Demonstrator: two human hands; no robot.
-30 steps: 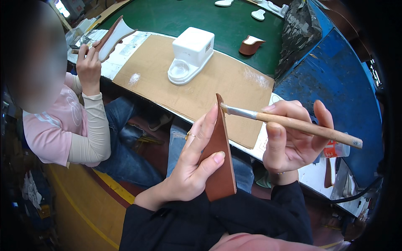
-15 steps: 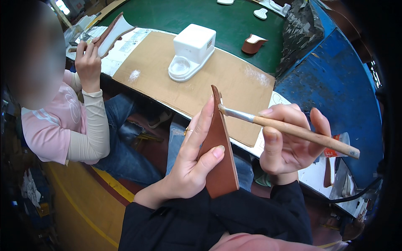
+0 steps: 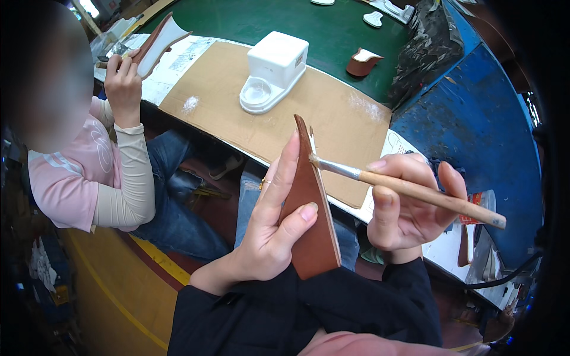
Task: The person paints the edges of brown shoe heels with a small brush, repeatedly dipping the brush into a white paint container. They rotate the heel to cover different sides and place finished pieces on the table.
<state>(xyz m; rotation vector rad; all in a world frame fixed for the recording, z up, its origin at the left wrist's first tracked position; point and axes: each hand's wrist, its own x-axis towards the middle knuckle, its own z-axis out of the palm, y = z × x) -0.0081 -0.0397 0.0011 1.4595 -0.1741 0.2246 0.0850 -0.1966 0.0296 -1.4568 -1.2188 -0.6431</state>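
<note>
My left hand (image 3: 267,237) grips a brown leather piece (image 3: 317,249), flat-bottomed and tapering to a curved tip, its thumb on the near face and fingers behind. The piece stands tilted with its pale edge toward my right. Between the thumb and fingers of my right hand (image 3: 404,207) is a paintbrush (image 3: 409,188) with a wooden handle and metal ferrule. Its bristles touch the edge of the leather piece below the tip. Part of the piece's far side is hidden.
On the brown cardboard (image 3: 219,77) stands a white dispenser (image 3: 276,65) with a round cup. A brown-and-white curled piece (image 3: 363,62) lies on the green table (image 3: 237,21). At left, a co-worker (image 3: 89,178) holds a similar piece. A blue panel (image 3: 475,136) rises at right, near a red-labelled cup (image 3: 484,204).
The brush tip has slid slightly down along the edge of the leather piece. The piece has turned a little, its top shifting left.
</note>
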